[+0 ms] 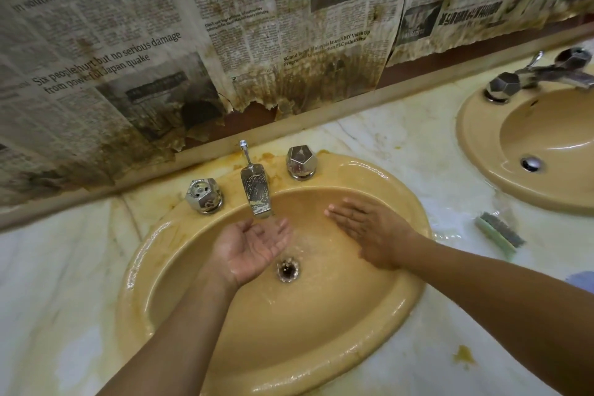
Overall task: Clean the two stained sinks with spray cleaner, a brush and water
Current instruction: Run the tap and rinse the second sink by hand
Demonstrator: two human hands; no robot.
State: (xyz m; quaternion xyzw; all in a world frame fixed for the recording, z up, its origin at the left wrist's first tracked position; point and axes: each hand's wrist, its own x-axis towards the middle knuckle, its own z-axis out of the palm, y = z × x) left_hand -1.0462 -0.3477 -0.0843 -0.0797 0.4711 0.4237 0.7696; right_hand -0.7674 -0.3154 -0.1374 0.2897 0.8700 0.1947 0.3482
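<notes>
Near sink (321, 360), tan oval basin set into a pale marble surface (48, 283), wet all over, with a sheet of water on the bowl. Tap spout (255, 190) at the far rim, its metal spotted; water falls from it toward the drain (288, 270). Faceted chrome knob (204, 196) left of the spout, a second knob (301, 161) right of it. Orange-brown staining on the rim and surface around the tap base. Left hand (254, 247) palm up under the spout, fingers loosely cupped and relaxed, catching the water, gripping nothing. Right hand (369, 231) palm down, fingers straight and together, laid flat on the right inner wall of the bowl, holding nothing. Both forearms reach in from the near edge. Brush (499, 231), green-backed with dark bristles, lies on the wet surface between the two basins, just right of the near sink's rim, apart from both hands. Second sink (475, 145) at far right, same tan colour, with its own chrome tap (546, 74) and drain (531, 163). Small orange stain (463, 355) on the surface near right. Newspaper sheets (128, 58) cover the wall behind, with lower edges torn and stained brown. A blue scrap (583, 280) at the right edge, cannot tell what
</notes>
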